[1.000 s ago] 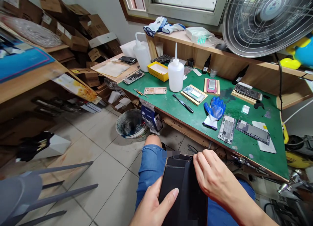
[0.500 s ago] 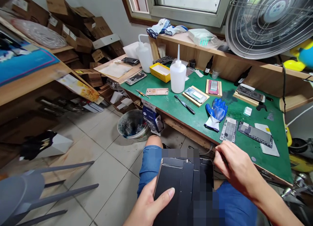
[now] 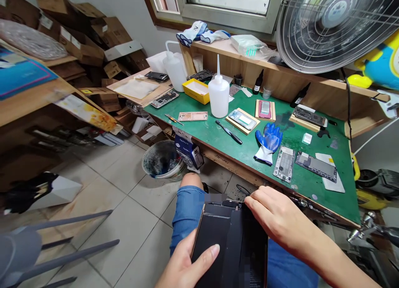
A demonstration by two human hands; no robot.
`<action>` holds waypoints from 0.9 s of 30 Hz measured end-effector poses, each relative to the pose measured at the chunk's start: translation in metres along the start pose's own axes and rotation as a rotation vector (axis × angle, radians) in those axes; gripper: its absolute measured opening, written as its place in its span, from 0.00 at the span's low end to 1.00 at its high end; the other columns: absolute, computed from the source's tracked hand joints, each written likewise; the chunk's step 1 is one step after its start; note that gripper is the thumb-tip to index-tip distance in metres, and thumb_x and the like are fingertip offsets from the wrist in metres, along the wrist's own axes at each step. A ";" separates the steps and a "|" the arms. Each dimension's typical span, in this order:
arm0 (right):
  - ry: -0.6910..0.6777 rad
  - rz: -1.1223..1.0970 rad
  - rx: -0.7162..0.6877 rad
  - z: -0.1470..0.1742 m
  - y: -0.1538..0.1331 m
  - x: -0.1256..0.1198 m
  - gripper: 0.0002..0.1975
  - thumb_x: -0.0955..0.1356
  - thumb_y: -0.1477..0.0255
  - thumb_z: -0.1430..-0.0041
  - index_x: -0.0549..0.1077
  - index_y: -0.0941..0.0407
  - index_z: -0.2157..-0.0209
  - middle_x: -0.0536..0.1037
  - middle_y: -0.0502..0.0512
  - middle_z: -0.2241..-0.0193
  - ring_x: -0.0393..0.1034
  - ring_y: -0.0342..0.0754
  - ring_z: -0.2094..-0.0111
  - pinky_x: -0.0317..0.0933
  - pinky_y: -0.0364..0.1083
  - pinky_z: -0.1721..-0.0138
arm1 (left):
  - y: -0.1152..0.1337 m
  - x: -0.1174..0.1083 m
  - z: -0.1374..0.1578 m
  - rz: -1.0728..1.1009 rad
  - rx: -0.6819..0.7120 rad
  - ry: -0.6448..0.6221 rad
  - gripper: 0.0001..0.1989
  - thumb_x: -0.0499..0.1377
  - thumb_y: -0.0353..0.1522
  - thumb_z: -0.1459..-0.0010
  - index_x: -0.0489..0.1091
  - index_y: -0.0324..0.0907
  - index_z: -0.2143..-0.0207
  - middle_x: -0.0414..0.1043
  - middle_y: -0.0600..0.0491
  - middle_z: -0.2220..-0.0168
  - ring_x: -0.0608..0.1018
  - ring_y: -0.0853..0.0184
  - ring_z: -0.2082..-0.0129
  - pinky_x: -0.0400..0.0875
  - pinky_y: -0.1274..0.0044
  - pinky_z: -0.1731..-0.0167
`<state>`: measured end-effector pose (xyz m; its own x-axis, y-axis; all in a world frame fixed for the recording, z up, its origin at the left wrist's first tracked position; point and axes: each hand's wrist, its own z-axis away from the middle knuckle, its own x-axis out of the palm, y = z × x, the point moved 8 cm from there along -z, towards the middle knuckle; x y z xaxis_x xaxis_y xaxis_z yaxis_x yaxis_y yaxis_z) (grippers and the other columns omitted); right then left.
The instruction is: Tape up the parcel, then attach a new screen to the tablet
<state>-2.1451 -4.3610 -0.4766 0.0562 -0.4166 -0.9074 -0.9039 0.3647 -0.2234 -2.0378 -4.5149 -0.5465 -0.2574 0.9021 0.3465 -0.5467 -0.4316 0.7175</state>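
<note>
An opened flat black device (image 3: 218,234), with internal parts showing along its top edge, rests over my lap; whether it is a tablet or a large phone I cannot tell. My left hand (image 3: 191,259) grips its left side, the thumb lying across the dark face. At the upper right corner is my right hand (image 3: 272,211), its fingers closed together against the edge. Whatever sits between those fingertips is hidden. Blurred blocks cover small parts of the device.
On the green bench (image 3: 199,132) lie a blue glove (image 3: 269,140), a toothbrush (image 3: 229,132), several phone parts and a white squeeze bottle (image 3: 218,97). A bucket (image 3: 162,159) stands on the floor. A fan (image 3: 335,24) is at upper right, a grey stool (image 3: 21,250) at lower left.
My right hand has moved left and down onto the device's upper right corner; before, it was closed and to the right of it. My left hand keeps its hold. The view has shifted slightly right.
</note>
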 end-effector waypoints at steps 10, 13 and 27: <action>-0.093 0.317 -0.099 -0.006 -0.019 0.009 0.08 0.67 0.83 0.38 0.75 0.59 0.69 0.69 0.56 0.72 0.62 0.53 0.71 0.57 0.52 0.67 | -0.011 -0.014 -0.007 -0.156 0.093 0.038 0.25 0.72 0.47 0.43 0.82 0.44 0.47 0.82 0.43 0.43 0.70 0.43 0.30 0.60 0.54 0.28; -0.146 0.372 -0.118 -0.008 -0.023 0.015 0.08 0.67 0.83 0.41 0.75 0.58 0.70 0.69 0.56 0.72 0.62 0.53 0.71 0.57 0.52 0.68 | -0.021 -0.021 -0.008 -0.179 0.087 0.064 0.25 0.73 0.46 0.44 0.83 0.46 0.47 0.82 0.44 0.43 0.67 0.42 0.28 0.60 0.55 0.28; 0.150 0.251 0.259 0.023 0.048 -0.014 0.14 0.66 0.77 0.30 0.68 0.55 0.72 0.65 0.49 0.76 0.61 0.46 0.76 0.56 0.50 0.72 | 0.000 -0.012 -0.003 -0.018 0.017 -0.003 0.25 0.72 0.45 0.42 0.81 0.43 0.46 0.84 0.43 0.47 0.74 0.44 0.33 0.63 0.54 0.30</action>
<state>-2.1793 -4.3185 -0.4830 -0.2329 -0.3976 -0.8875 -0.7434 0.6612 -0.1012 -2.0371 -4.5253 -0.5525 -0.2458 0.9095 0.3353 -0.5376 -0.4158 0.7335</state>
